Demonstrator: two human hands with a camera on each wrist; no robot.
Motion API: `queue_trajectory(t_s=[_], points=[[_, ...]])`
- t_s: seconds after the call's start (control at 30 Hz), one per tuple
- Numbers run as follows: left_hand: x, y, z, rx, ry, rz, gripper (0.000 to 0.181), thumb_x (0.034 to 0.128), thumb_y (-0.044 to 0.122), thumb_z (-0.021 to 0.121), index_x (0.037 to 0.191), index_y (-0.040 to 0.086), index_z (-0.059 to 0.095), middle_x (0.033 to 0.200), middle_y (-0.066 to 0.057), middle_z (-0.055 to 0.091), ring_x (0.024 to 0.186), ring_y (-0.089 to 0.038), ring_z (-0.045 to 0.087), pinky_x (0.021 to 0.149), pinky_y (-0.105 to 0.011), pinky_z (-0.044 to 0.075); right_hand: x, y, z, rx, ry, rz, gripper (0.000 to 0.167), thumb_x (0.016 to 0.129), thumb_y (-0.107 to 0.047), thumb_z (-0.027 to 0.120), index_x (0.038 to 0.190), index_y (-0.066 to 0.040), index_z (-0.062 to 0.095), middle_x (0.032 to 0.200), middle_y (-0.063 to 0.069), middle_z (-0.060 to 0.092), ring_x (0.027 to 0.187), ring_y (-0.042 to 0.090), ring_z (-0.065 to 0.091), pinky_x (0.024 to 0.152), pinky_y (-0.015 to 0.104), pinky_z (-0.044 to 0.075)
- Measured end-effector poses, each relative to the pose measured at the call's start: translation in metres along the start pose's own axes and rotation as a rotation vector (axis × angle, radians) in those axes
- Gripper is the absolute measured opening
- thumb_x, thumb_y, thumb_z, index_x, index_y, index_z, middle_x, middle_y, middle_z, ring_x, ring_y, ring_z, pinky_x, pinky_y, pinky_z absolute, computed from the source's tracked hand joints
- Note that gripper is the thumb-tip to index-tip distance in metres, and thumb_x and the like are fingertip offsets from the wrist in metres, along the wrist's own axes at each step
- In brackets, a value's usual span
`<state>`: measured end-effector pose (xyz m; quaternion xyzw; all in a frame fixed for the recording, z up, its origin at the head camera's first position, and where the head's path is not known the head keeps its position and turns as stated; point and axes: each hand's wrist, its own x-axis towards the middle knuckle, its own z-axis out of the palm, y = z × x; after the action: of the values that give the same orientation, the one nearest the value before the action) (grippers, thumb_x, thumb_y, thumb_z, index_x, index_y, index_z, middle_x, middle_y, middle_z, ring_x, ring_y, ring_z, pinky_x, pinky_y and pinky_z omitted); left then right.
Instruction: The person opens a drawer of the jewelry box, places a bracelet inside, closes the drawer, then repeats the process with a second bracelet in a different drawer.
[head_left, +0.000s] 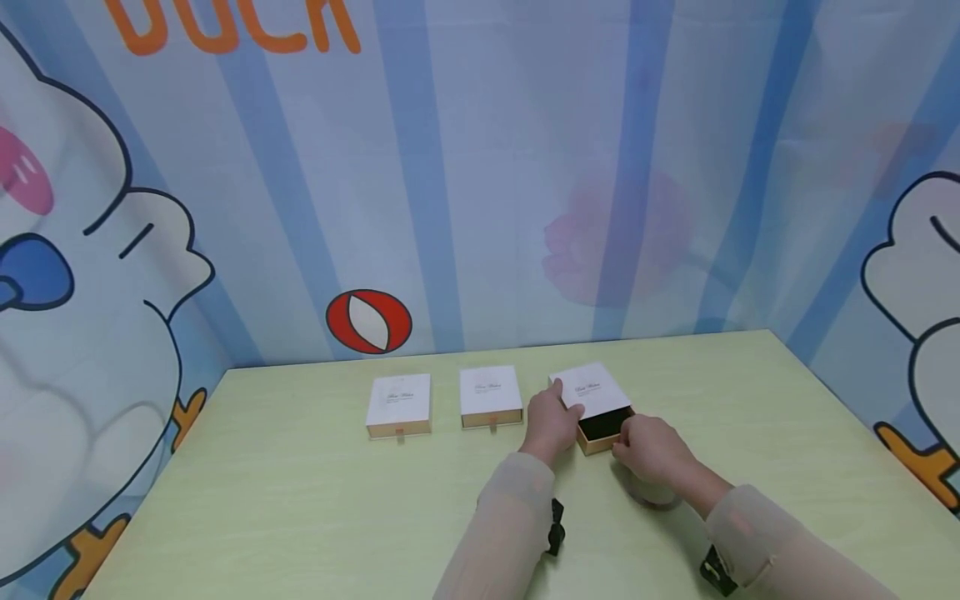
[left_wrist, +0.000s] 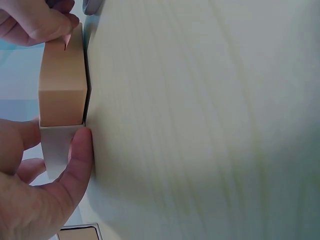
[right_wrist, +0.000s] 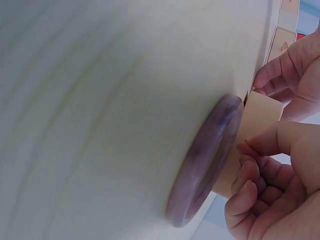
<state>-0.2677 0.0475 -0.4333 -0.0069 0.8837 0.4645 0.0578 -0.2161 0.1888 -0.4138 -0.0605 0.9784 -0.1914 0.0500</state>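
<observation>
A white drawer box (head_left: 596,387) with small script on its lid lies slanted at the right of the row. Its tan drawer (head_left: 596,447) is partly pulled out, and the inside looks dark. My left hand (head_left: 551,425) grips the box's white sleeve, thumb and fingers on opposite sides in the left wrist view. With thumb and forefinger, my right hand (head_left: 652,450) pinches the pull tab (left_wrist: 67,41) on the drawer front. A purplish bangle (right_wrist: 200,155) lies on the table just below the right hand, partly covered by it in the head view.
Two similar white boxes, a middle one (head_left: 490,392) and a left one (head_left: 399,402), sit closed with pull tabs facing me. The pale green table (head_left: 300,500) ends at a striped blue cartoon backdrop (head_left: 495,167).
</observation>
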Motion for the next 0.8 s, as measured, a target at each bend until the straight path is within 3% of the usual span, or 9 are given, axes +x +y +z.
queue_trajectory(t_s=[0.8], points=[[-0.0023,0.0020,-0.0027,-0.002,0.001,0.007,0.058,0.0934,0.021,0.059,0.145,0.005,0.036,0.148,-0.015,0.039,0.134,-0.025,0.038,0.112,-0.040,0.032,-0.0050,0.0016,-0.0006,-0.001,-0.018,0.019,0.014,0.085,-0.014,0.063,0.075,-0.005,0.064,0.067,0.002,0.059,0.061,0.015,0.049,0.054,0.028,0.040]])
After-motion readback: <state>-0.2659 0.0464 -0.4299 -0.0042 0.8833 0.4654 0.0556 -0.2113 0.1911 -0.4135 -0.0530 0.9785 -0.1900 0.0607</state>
